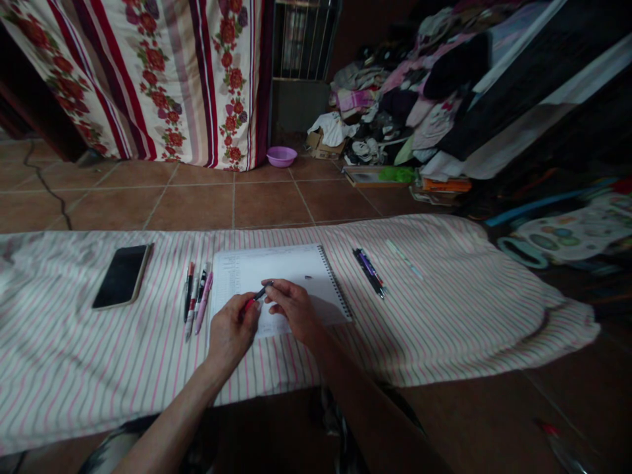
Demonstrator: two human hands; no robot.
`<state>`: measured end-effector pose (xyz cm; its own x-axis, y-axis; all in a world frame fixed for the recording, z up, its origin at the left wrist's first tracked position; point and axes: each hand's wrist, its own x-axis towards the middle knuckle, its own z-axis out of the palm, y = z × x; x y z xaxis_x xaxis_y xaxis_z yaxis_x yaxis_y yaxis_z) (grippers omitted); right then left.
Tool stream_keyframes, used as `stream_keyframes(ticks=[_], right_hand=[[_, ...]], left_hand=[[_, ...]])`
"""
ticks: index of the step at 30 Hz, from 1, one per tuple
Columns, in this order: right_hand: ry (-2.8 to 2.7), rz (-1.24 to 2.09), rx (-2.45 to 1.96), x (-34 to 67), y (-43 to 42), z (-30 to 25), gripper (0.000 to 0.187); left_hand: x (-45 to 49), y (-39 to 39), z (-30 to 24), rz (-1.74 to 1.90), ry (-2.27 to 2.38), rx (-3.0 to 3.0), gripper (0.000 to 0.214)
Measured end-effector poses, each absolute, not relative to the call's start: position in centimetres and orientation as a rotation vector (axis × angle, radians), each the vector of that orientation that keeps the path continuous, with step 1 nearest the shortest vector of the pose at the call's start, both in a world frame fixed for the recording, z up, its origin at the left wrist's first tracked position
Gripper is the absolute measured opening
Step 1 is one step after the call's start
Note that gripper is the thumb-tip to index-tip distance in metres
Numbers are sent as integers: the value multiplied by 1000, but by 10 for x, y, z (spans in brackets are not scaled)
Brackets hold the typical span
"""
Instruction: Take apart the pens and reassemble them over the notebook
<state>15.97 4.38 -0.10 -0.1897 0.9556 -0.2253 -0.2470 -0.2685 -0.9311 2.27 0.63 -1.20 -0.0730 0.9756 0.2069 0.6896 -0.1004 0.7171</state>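
Both my hands meet over a spiral notebook (291, 270) that lies open on a striped cloth (444, 309). My left hand (233, 329) is closed around the red end of a pen (258, 293). My right hand (292, 308) pinches the pen's dark end. Several pens (196, 299) lie in a row just left of the notebook. Two or three more pens (369, 271) lie to its right, with a pale pen (403, 258) beyond them. A small dark bit (308, 277) rests on the page.
A black phone (122, 275) lies on the cloth at the left. Beyond the cloth is tiled floor with a purple bowl (281, 156), a floral mattress (162, 72) leaning upright, and a heap of clothes (405, 99) at the right.
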Motion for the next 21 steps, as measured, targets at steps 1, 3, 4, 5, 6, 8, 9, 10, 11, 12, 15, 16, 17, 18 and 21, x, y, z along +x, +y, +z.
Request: stream_keyframes(ticks=[1, 3, 4, 5, 6, 8, 9, 10, 11, 12, 15, 16, 17, 18, 21], right_hand=[[-977, 1629, -1102, 159, 44, -1, 30], [-968, 1628, -1113, 159, 44, 0, 30], [-967, 1628, -1115, 159, 44, 0, 30], [-967, 1628, -1116, 159, 44, 0, 30], [-967, 1629, -1116, 159, 44, 0, 31], [-961, 1627, -1117, 159, 44, 0, 31], [-956, 1624, -1118, 159, 44, 0, 31], [-952, 1622, -1116, 159, 44, 0, 31], [-951, 1622, -1110, 159, 44, 0, 31], [-951, 1621, -1103, 159, 44, -1, 31], [-954, 1617, -1097, 159, 44, -2, 31], [-953, 1615, -1099, 159, 44, -2, 31], [-952, 1614, -1103, 158, 44, -2, 31], [-951, 1614, -1106, 158, 44, -3, 31], [-955, 1616, -1106, 159, 45, -3, 31]], left_hand=[[23, 6, -12, 998, 1791, 1822, 26], [23, 6, -13, 993, 1805, 1821, 26], [23, 6, -13, 989, 1813, 1817, 26], [23, 6, -13, 985, 1820, 1812, 26], [23, 6, -13, 983, 1826, 1807, 26], [23, 6, -13, 987, 1835, 1803, 26], [23, 6, -13, 989, 1840, 1804, 26], [23, 6, -12, 990, 1846, 1803, 26], [23, 6, -12, 989, 1852, 1802, 26], [23, 6, -12, 986, 1856, 1799, 26], [23, 6, -12, 981, 1859, 1784, 27], [23, 6, -13, 981, 1858, 1780, 27], [24, 6, -13, 980, 1855, 1778, 28], [24, 6, -14, 979, 1857, 1776, 28], [24, 6, -13, 972, 1868, 1771, 27]])
